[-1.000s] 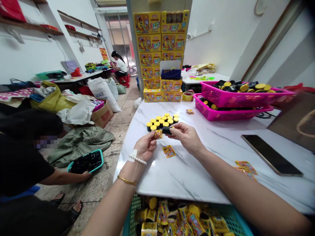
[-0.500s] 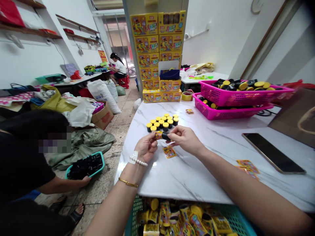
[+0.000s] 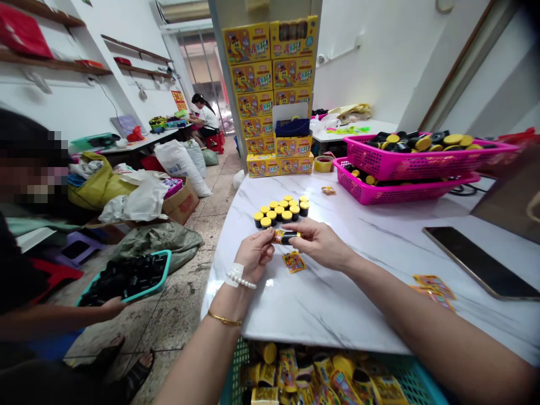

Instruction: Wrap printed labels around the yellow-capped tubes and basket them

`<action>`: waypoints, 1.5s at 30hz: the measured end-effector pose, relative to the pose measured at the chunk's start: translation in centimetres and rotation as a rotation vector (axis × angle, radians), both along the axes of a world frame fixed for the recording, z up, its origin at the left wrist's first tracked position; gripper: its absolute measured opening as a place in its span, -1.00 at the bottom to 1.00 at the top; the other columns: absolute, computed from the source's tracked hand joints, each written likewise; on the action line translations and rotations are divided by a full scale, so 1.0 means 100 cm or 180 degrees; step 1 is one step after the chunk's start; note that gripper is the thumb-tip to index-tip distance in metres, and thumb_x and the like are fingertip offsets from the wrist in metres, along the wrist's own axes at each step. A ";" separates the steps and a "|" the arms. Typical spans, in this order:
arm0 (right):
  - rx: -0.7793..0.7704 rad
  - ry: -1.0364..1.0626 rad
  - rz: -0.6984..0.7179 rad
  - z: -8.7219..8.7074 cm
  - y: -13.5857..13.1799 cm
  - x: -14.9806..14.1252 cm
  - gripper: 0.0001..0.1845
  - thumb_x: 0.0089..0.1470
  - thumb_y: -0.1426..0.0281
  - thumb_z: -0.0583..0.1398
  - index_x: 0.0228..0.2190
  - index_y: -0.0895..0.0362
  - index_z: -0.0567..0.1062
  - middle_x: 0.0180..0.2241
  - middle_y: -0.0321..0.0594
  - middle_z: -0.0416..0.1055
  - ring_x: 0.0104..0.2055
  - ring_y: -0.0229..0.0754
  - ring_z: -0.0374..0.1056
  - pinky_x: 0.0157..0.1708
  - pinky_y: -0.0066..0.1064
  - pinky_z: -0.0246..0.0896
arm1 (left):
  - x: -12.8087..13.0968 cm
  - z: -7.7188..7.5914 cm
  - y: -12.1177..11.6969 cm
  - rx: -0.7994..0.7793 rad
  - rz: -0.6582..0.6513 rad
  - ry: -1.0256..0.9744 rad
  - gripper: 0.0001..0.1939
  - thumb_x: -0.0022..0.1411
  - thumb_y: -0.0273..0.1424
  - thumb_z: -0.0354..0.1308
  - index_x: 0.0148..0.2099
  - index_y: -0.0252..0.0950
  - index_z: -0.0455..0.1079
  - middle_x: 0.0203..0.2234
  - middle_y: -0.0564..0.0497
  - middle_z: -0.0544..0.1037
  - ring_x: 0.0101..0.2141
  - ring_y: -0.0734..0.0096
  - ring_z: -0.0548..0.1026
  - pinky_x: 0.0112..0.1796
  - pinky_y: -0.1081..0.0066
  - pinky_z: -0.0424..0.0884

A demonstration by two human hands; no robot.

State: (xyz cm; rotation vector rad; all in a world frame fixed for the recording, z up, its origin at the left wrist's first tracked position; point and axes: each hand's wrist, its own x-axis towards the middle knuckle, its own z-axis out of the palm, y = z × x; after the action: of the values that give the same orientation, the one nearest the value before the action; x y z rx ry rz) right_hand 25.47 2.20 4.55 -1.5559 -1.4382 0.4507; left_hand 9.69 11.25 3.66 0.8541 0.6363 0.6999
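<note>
Above the white marbled table (image 3: 358, 304), my left hand (image 3: 255, 256) pinches a yellow printed wrapper sleeve (image 3: 278, 237). My right hand (image 3: 323, 244) grips a small black cup (image 3: 290, 238) with a yellow lid, lying sideways with its black end at the sleeve. How far the cup sits inside the sleeve, I cannot tell. Just beyond my hands stand several black cups with yellow lids (image 3: 278, 214), upright in a close group. A flat printed wrapper (image 3: 294, 261) lies on the table below my hands.
Two stacked pink baskets (image 3: 379, 194) of lidded cups stand at right, near a phone (image 3: 481, 261) and more wrappers (image 3: 434, 287). Below the table edge is a teal basket (image 3: 415, 382) of wrapped cups. Yellow boxes (image 3: 253, 79) rise behind. A co-worker (image 3: 25, 270) holds a tray of black cups (image 3: 130, 275).
My right hand has shifted its fingers along the cup, whose yellow lid now shows. The co-worker at left has moved leftward, with the tray of black cups also further left.
</note>
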 end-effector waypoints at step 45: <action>0.0213 0.1724 0.0344 0.000 -0.001 -0.005 -0.57 -0.08 0.15 0.41 -0.21 0.13 0.55 -0.42 -0.24 0.57 -0.39 -0.13 0.55 -0.30 -0.21 0.54 | -0.001 0.008 0.003 -0.0920 0.0096 -0.0284 -0.81 0.36 -0.52 0.12 -0.36 -0.43 0.34 -0.60 0.08 0.40 -0.74 0.76 0.22 -0.80 0.72 -0.03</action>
State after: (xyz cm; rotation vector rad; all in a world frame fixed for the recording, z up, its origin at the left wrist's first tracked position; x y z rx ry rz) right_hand 25.02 2.05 4.52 -1.1832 -1.1014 0.8098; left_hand 9.62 11.59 4.46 0.5445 0.6527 0.6504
